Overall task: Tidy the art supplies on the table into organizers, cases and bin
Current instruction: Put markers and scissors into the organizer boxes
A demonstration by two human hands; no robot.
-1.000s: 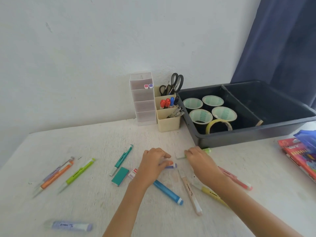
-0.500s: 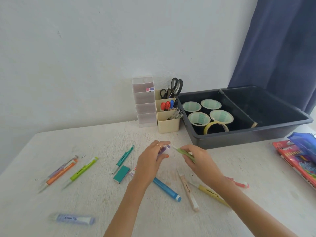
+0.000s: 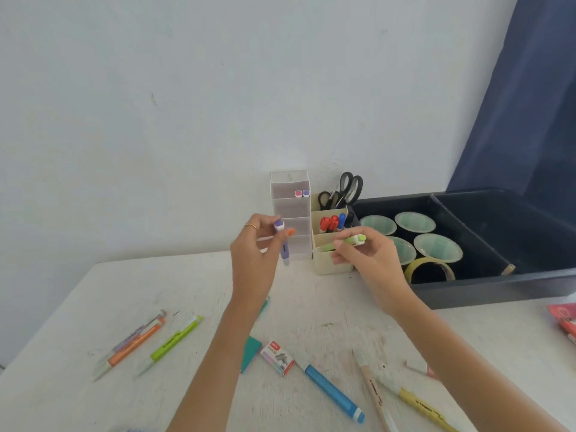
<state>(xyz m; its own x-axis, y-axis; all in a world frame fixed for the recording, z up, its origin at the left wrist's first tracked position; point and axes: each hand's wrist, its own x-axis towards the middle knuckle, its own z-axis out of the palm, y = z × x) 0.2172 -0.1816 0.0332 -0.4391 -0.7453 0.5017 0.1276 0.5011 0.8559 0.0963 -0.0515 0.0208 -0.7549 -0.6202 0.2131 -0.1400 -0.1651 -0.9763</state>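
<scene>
Mid-frame, your left hand (image 3: 258, 247) pinches a slim purple marker (image 3: 284, 244); your right hand (image 3: 367, 257) grips a smooth green highlighter (image 3: 344, 242) above the rough white desk (image 3: 93, 307).

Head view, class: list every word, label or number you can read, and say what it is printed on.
"STAPLES": on the small box.
Red logo on that box: too blurred to read.
Print on the beige pen, yellow highlighter and lime pen: too small to read.
Red pack at the right edge: blurred.
Held purple marker and green marker: nothing readable.
</scene>
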